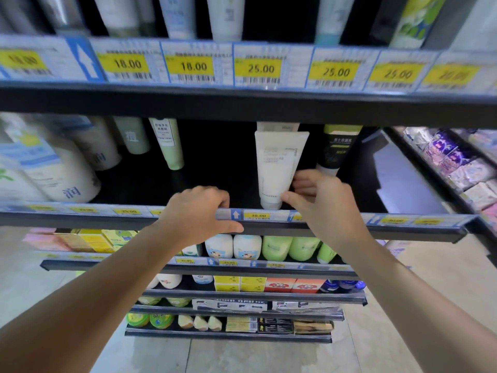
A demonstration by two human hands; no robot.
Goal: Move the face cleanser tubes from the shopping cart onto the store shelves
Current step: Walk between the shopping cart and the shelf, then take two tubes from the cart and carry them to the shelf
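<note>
Head view: the white cleanser tube (278, 162) stands cap-down on the dark middle shelf (215, 170), just past 12 o'clock from the frame's centre. Its cap sits right behind the shelf rail (403, 222), above the yellow 38.00 price tag (258, 216), and its crimped top tilts slightly toward 1 o'clock.

The right hand (325, 208) comes in from 5 o'clock and pinches the tube low down. The thumb lies across the front near the cap, and the curled fingers (304, 181) press its right edge. A second pale tube (277, 127) shows just behind it at 12 o'clock, mostly hidden by the shelf above.

The left hand (197, 212) reaches up from 7 o'clock and grips the shelf rail at 9 o'clock of the tube, apart from it. Its fingers are curled together over the rail's top and its thumb runs along the underside.

On the same shelf a black tube (336, 149) stands close at 3 o'clock of the white one. A light green tube (168, 142) stands well apart at 9 o'clock, and large white tubes (67, 168), blurred, lie farther that way.

At 12 o'clock the upper shelf's rail carries yellow tags, 1 reading 25.00 (261, 68). At 6 o'clock, on the shelf below the hands, stand white bottles (219, 244) and green bottles (277, 247).
</note>
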